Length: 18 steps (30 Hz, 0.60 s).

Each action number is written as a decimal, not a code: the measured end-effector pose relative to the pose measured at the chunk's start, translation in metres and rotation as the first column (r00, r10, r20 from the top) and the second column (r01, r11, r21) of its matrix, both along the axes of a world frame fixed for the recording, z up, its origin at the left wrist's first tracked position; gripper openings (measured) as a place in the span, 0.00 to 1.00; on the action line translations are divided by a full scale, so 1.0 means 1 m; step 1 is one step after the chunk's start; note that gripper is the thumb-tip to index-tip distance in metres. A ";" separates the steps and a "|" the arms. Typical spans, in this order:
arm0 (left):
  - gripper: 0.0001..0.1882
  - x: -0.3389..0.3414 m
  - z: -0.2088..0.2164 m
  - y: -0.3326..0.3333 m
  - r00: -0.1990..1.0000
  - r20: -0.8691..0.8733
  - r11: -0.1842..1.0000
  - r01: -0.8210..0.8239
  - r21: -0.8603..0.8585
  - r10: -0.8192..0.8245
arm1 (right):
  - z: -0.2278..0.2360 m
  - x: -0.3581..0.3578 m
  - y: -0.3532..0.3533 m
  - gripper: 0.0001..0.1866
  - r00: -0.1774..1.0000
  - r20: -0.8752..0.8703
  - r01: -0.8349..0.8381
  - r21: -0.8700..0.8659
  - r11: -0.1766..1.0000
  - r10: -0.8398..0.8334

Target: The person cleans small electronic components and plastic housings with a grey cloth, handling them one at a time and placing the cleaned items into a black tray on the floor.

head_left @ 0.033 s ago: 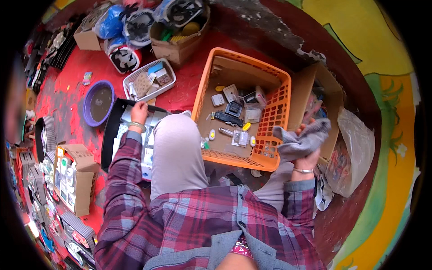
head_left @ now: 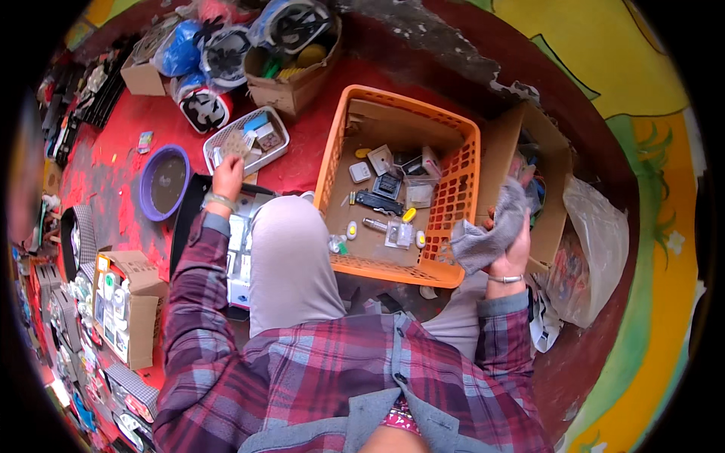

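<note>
A crumpled grey cloth is gripped in my right hand, just beyond the right side of an orange plastic basket. My left hand reaches to the near edge of a small white basket. Its fingers are closed on the lower edge of a beige patterned card at that basket's left side. Boxes in blue and brown lie beside the card. Inside the orange basket are a black folding multitool, a silver cylinder, small yellow and white pieces, and several clear packets.
A purple bowl of murky liquid stands left of my left hand. A black case with white packs lies under my left forearm. Bagged helmets fill the back. At right are an open carton and a clear plastic bag.
My left hand has moved up from above the black case to the white basket and closed on the beige card. The grey cloth has turned and hangs lower in my right hand.
</note>
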State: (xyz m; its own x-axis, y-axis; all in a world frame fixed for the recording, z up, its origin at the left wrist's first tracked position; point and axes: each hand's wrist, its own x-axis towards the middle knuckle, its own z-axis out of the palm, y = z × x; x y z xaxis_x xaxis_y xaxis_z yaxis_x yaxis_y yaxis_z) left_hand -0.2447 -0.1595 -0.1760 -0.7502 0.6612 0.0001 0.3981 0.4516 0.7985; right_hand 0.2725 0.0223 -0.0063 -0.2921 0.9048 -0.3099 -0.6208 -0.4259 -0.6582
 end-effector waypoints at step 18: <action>0.20 0.299 -0.077 0.337 0.667 0.428 0.622 0.738 -0.262 -0.610 | 0.021 0.064 0.017 0.23 0.937 -0.278 0.193 -0.097 0.976 -0.213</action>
